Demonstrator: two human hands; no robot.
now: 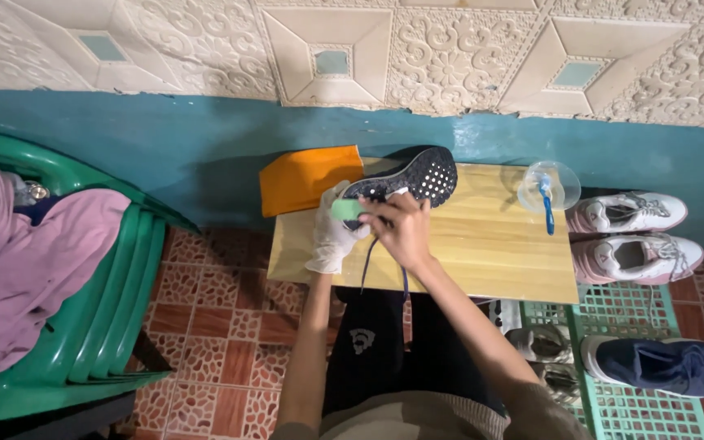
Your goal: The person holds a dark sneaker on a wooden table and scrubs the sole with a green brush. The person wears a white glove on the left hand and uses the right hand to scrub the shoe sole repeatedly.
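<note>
Head view, looking down over a small wooden table (pixel 490 244) set against a teal wall (pixel 205 138).

Left hand (pixel 332 232) — in a white glove — is wrapped around the near end of a dark shoe (pixel 417 175), fingers closed on it. The shoe lies tipped up at the table's back edge, sole with white dots facing the camera, laces (pixel 385 269) hanging down over the table's front edge.

Right hand (pixel 401 228), bare, is curled shut and pressed against the shoe's near end. A small green sponge-like piece (pixel 345 209) sits between the two hands, against the shoe; which hand actually grips it I cannot tell.

An orange cloth (pixel 307 178) lies just beside the shoe, at the table's back left corner. At the back right, a clear bowl (pixel 560 183) with a blue-and-white brush (pixel 546 204) resting across it — well apart from the hands.

Right of the table: a pair of white-and-pink trainers (pixel 633 236) side by side; nearer, a navy shoe (pixel 670 367) on a green lattice crate (pixel 637 318), and more footwear below the table edge, partly hidden.

Left: stacked green plastic chairs (pixel 116 310) with a mauve garment (pixel 26 261) draped over them. Floor is red patterned tile (pixel 222 318).
</note>
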